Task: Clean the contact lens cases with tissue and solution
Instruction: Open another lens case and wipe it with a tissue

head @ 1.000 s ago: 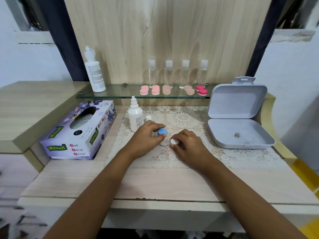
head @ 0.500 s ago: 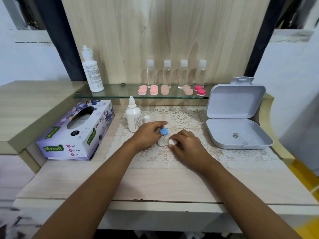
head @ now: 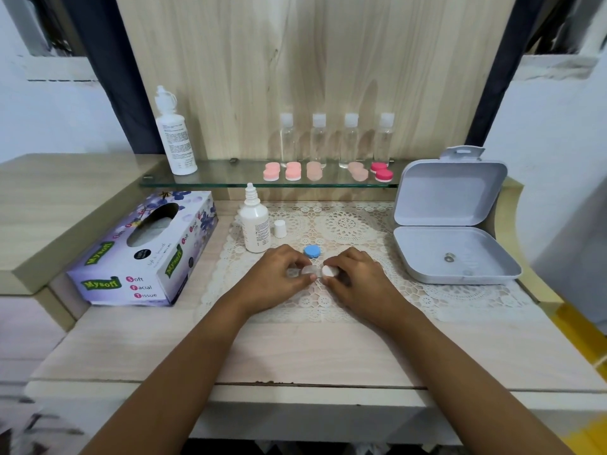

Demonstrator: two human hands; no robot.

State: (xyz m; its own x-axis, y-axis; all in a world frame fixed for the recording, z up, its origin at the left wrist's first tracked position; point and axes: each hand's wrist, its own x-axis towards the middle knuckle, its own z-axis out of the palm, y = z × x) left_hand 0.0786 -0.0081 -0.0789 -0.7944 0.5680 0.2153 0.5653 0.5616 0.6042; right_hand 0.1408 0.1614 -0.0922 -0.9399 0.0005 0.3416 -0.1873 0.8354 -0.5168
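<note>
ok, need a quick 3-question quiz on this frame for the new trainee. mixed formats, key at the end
1. True or false: the blue cap lies on the lace mat, touched by neither hand.
2. The left hand holds the clear lens case. What does the right hand pinch? A. a white cap B. a tissue C. a pen
3. How many clear bottles stand on the glass shelf?

Key: 1 true; 2 A; 3 four.
</note>
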